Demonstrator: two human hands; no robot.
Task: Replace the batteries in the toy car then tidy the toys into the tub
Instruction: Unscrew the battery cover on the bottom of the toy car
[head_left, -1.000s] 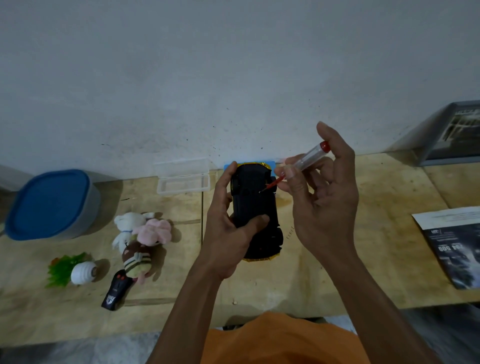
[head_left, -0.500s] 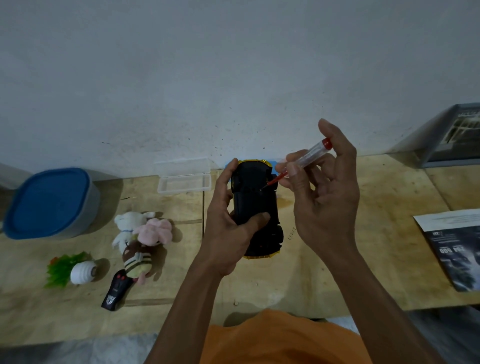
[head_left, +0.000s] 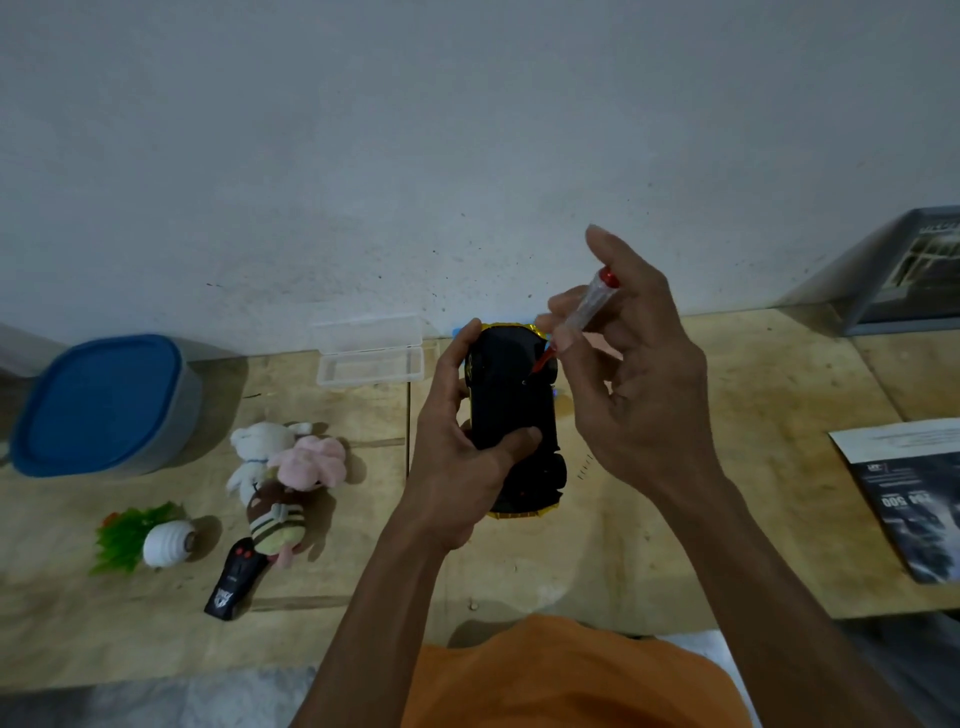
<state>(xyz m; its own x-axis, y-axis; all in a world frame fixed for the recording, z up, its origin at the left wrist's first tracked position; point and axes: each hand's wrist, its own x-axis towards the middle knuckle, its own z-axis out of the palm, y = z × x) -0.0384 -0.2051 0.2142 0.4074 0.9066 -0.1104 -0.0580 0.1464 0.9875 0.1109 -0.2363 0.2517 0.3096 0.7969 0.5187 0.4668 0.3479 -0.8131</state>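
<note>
My left hand (head_left: 457, 457) grips a black toy car (head_left: 511, 410) with gold trim, held upside down above the wooden table. My right hand (head_left: 631, 389) pinches a small screwdriver (head_left: 587, 317) with a clear handle and red cap. Its red shaft angles down-left, and the tip rests on the car's black underside near the far end. A grey tub (head_left: 104, 405) with a blue lid stands at the far left. Between tub and car lie a white, a pink and a striped brown plush toy (head_left: 283, 478), a black remote control (head_left: 234, 579) and a white bulb-shaped toy with green leaves (head_left: 150, 540).
A clear plastic case (head_left: 371, 353) lies open against the wall, left of the car. A printed leaflet (head_left: 914, 493) lies on the table (head_left: 649, 561) at the right edge. A grey box (head_left: 914, 270) leans in the back right corner. My orange shirt fills the bottom centre.
My right hand has tilted the screwdriver a little more upright, its fingers shifting on the handle. The tip stays on the car's underside, and the left hand holds the car still.
</note>
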